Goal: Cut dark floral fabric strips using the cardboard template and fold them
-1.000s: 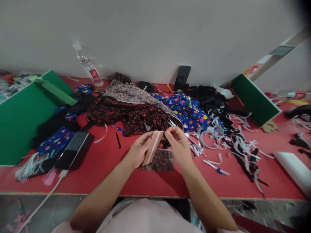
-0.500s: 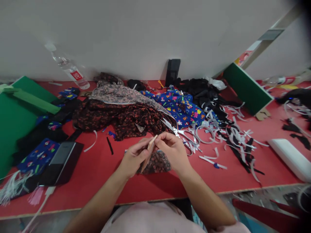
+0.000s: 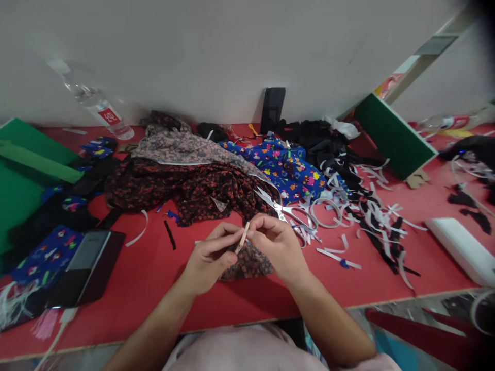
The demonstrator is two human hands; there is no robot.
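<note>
Between my hands is a thin, narrow, light-tan piece [image 3: 242,239], tilted, its top end pointing up. My left hand [image 3: 212,256] grips it from the left with thumb and fingers. On its right side, my right hand [image 3: 277,246] pinches near the upper end. Beneath both hands a small dark floral cloth piece [image 3: 251,264] lies on the red table [image 3: 255,304]. Scissors [image 3: 284,210] with their blades partly open rest just beyond my right hand. Behind them spreads a dark red-and-black floral cloth [image 3: 185,188].
A blue patterned cloth [image 3: 294,170], black cloth [image 3: 317,136] and white strips [image 3: 377,219] lie behind and right. At left are a power bank [image 3: 87,268] and a bottle [image 3: 104,113]. A phone [image 3: 273,109] leans on the wall; a white case [image 3: 462,250] lies far right.
The tan piece has turned to a more edge-on view and shows less length. My left hand has shifted slightly left and down. The objects at left appear farther left as the view moved.
</note>
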